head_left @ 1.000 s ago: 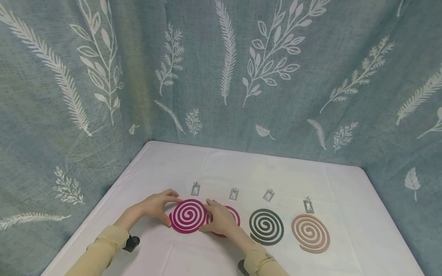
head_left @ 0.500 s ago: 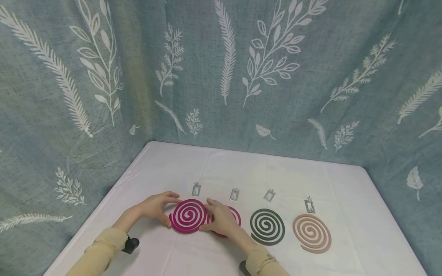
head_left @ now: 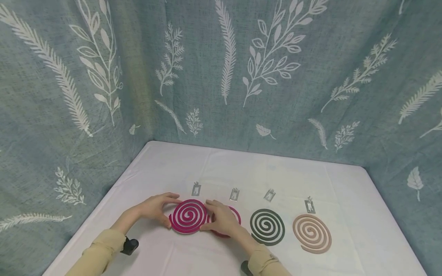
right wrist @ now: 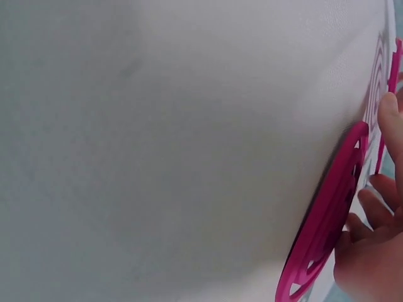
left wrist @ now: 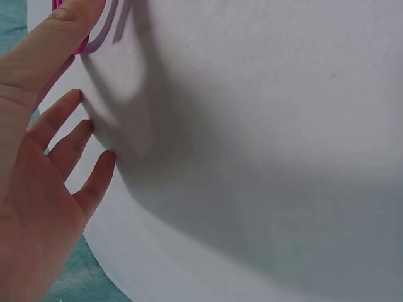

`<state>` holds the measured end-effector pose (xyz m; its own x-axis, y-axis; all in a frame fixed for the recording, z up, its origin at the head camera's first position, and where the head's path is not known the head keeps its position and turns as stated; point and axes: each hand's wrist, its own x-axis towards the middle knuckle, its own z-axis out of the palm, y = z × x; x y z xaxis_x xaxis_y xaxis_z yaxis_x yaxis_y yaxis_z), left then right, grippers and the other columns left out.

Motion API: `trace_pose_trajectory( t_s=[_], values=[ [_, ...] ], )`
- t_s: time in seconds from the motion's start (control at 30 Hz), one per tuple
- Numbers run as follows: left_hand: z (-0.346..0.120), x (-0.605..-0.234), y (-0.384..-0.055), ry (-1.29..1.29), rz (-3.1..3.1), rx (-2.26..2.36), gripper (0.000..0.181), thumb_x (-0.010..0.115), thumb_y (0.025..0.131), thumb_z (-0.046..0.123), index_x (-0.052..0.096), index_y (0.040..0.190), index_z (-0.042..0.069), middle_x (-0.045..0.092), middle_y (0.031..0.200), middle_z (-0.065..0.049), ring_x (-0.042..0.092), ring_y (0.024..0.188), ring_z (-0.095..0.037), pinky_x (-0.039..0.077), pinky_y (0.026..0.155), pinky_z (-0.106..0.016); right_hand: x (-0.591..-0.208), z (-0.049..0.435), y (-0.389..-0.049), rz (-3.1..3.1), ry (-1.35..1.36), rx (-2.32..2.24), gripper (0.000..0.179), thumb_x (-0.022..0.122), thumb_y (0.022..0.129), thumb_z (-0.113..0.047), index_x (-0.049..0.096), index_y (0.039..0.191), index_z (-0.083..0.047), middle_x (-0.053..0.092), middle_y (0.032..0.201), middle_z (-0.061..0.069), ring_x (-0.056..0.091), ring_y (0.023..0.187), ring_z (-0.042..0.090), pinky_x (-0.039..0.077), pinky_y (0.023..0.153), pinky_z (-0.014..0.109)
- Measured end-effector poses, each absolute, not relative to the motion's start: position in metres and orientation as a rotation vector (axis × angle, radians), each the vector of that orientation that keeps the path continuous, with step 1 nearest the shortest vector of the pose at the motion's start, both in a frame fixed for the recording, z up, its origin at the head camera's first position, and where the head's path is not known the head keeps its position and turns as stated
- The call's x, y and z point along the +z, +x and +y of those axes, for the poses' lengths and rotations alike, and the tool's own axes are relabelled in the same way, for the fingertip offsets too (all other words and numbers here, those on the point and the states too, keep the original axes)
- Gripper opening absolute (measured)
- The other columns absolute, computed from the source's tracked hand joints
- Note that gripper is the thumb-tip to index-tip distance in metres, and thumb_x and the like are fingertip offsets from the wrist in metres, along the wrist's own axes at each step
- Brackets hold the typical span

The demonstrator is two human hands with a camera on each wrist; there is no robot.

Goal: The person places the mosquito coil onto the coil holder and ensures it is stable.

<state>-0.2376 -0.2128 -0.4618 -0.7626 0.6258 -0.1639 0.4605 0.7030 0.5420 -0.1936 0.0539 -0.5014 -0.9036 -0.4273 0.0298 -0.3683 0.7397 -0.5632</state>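
Note:
A magenta mosquito coil point(head_left: 188, 215) is held level between both hands, its spiral shadow falling on the cloth in the right wrist view. My left hand point(head_left: 155, 209) pinches its left edge between thumb and forefinger, with the other fingers spread. On the opposite edge, my right hand point(head_left: 222, 220) grips with thumb and fingertips. A second magenta coil point(right wrist: 321, 226) lies beneath the right hand, which hides part of it in the head view. To the right lie a dark green coil point(head_left: 266, 225) and a tan coil point(head_left: 310, 230), both flat.
Several small metal coil stands lie in a row behind the coils, such as the leftmost stand point(head_left: 195, 194) and the rightmost stand point(head_left: 310, 212). The white-covered table point(head_left: 283, 168) meets a blue-green leaf-patterned curtain point(head_left: 207, 76) at the back and left.
Almost nothing differs. Both hands keep their hold on the magenta coil in the same spot, with only a tiny shift of the right fingers.

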Motion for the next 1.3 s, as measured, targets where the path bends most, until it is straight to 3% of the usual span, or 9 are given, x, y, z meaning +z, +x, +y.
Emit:
trace_pose_trajectory(
  t_s=[0.33, 0.53, 0.73, 1.03, 1.3],
  values=[
    [-0.217, -0.467, -0.234, 0.877, 2.534, 0.798, 0.076, 0.086, 0.063, 0.029, 0.057, 0.128, 0.003, 0.043, 0.141, -0.027, 0.033, 0.131, -0.052, 0.029, 0.103, -0.069, -0.506, 0.059, -0.198, 2.777, -0.694, -0.993, 0.076, 0.079, 0.073, -0.043, 0.052, 0.135, -0.009, 0.049, 0.143, 0.005, 0.043, 0.135, 0.026, 0.037, 0.111, 0.042],
    [-0.215, -0.469, -0.232, 0.872, 2.533, 0.829, 0.076, 0.086, 0.064, 0.029, 0.055, 0.130, 0.003, 0.047, 0.140, -0.025, 0.030, 0.133, -0.053, 0.027, 0.104, -0.069, -0.506, 0.065, -0.197, 2.746, -0.732, -1.095, 0.073, 0.080, 0.073, -0.037, 0.052, 0.134, -0.007, 0.049, 0.143, 0.008, 0.039, 0.137, 0.030, 0.033, 0.112, 0.046],
    [-0.212, -0.467, -0.230, 0.829, 2.540, 0.888, 0.075, 0.084, 0.066, 0.022, 0.054, 0.132, 0.004, 0.052, 0.136, -0.023, 0.033, 0.132, -0.052, 0.029, 0.105, -0.066, -0.503, 0.070, -0.197, 2.704, -0.711, -1.204, 0.076, 0.080, 0.074, -0.034, 0.049, 0.137, -0.006, 0.048, 0.143, 0.010, 0.037, 0.138, 0.033, 0.031, 0.112, 0.051],
    [-0.211, -0.463, -0.232, 0.889, 2.541, 0.953, 0.075, 0.084, 0.069, 0.028, 0.053, 0.133, 0.005, 0.055, 0.134, -0.018, 0.044, 0.128, -0.045, 0.037, 0.103, -0.061, -0.499, 0.075, -0.200, 2.692, -0.676, -1.263, 0.072, 0.078, 0.077, -0.033, 0.047, 0.139, -0.014, 0.052, 0.140, 0.008, 0.040, 0.136, 0.029, 0.035, 0.111, 0.047],
    [-0.213, -0.459, -0.234, 0.888, 2.518, 1.013, 0.074, 0.082, 0.071, 0.028, 0.052, 0.134, 0.004, 0.056, 0.134, -0.018, 0.043, 0.128, -0.045, 0.035, 0.102, -0.065, -0.493, 0.074, -0.198, 2.656, -0.632, -1.366, 0.067, 0.074, 0.081, -0.030, 0.046, 0.141, -0.018, 0.053, 0.140, 0.002, 0.047, 0.132, 0.024, 0.041, 0.107, 0.042]
  ],
)
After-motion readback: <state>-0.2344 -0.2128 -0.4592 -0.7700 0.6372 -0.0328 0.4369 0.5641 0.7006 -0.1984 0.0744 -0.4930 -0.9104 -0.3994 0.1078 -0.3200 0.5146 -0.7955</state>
